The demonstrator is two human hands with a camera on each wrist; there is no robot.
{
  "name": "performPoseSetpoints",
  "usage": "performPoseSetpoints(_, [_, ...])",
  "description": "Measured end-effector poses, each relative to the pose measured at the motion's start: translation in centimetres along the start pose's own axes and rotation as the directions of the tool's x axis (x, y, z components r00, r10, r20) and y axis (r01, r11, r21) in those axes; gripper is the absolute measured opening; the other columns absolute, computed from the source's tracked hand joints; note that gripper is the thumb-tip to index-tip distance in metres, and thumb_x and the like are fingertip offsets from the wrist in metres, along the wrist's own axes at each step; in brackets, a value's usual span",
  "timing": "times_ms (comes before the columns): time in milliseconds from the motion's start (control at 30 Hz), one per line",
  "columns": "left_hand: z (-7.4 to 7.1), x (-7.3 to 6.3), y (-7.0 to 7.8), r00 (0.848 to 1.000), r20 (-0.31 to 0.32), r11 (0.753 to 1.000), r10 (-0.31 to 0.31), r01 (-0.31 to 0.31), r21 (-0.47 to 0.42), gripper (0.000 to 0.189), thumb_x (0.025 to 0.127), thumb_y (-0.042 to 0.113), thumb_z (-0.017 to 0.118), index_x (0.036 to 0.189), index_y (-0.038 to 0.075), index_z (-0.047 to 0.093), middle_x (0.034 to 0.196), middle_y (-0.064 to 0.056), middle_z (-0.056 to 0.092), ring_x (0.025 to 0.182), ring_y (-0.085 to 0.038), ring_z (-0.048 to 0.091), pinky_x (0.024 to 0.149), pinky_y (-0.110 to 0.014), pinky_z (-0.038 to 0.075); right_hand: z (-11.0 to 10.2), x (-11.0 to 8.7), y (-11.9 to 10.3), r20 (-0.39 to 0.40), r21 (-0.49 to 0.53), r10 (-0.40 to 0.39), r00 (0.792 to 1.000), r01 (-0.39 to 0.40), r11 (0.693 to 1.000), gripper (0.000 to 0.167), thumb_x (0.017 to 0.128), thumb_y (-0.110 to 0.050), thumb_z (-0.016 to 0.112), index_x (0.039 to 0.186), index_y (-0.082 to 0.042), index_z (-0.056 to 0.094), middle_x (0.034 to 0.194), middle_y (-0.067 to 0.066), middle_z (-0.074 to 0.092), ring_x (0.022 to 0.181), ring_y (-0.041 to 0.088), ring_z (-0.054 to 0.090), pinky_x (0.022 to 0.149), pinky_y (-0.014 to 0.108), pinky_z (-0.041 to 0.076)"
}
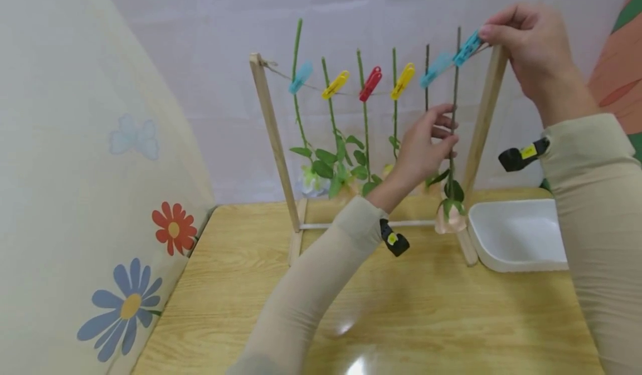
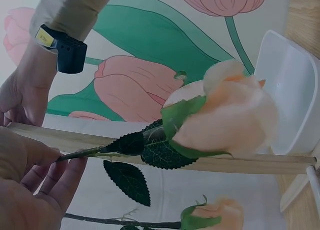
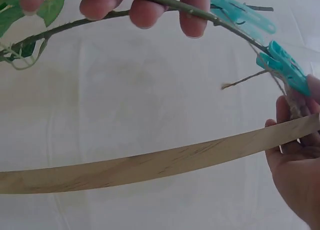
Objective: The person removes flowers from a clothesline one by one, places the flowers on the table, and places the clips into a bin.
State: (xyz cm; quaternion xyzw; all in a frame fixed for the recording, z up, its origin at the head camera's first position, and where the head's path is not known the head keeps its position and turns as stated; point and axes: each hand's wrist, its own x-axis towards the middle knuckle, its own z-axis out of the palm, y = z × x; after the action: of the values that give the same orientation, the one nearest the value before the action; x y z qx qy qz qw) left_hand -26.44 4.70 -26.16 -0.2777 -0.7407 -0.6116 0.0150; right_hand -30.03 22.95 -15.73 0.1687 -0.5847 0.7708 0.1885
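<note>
My left hand [image 1: 421, 149] pinches the dark stem of a peach rose [image 2: 225, 115], which hangs head down at the right end of the wooden rack. Thumb and fingers hold it above the leaves. With thumb and fingertips, my right hand [image 1: 539, 57] grips the tail of a blue clothespin [image 1: 467, 48] beside the right post. The pin's nose meets the upper stem at the twine [image 3: 276, 82]. Just left, a paler blue clothespin [image 1: 436, 69] holds another peach rose [image 2: 225, 212], partly hidden behind my left hand in the head view.
Farther left on the twine, yellow clothespins [image 1: 403, 81], a red one [image 1: 370, 84] and a blue one [image 1: 301, 78] hold green-stemmed flowers. The rack's posts [image 1: 273, 135] stand on the wooden table [image 1: 401, 308]. A white tray [image 1: 516, 261] sits at right, close to the rack's foot.
</note>
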Motion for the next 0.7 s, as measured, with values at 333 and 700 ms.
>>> performPoseSetpoints(333, [-0.5, -0.8, -0.6, 0.998, 0.043, 0.999, 0.042, -0.043, 0.026, 0.056, 0.097, -0.005, 0.061, 0.149, 0.006, 0.044, 0.121, -0.01, 0.061, 0.097, -0.013, 0.064, 0.072, -0.021, 0.061, -0.1, -0.3, -0.6, -0.047, 0.012, -0.205, 0.978, 0.206, 0.978, 0.006, 0.084, 0.01, 0.075, 0.085, 0.01, 0.069, 0.078, 0.01, 0.068, 0.077, 0.017, 0.061, 0.08, 0.024, 0.05])
performPoseSetpoints(700, [-1.7, -2.4, -0.8, 0.992, 0.073, 0.985, 0.101, -0.11, 0.131, 0.063, 0.096, -0.004, 0.064, 0.152, 0.009, 0.039, 0.124, -0.013, 0.061, 0.1, -0.016, 0.065, 0.071, -0.019, 0.06, -1.5, -2.0, -1.1, 0.087, -0.007, -0.391, 0.916, 0.393, 0.92, 0.008, 0.091, 0.012, 0.065, 0.097, 0.016, 0.066, 0.086, 0.01, 0.069, 0.082, 0.017, 0.06, 0.088, 0.025, 0.05])
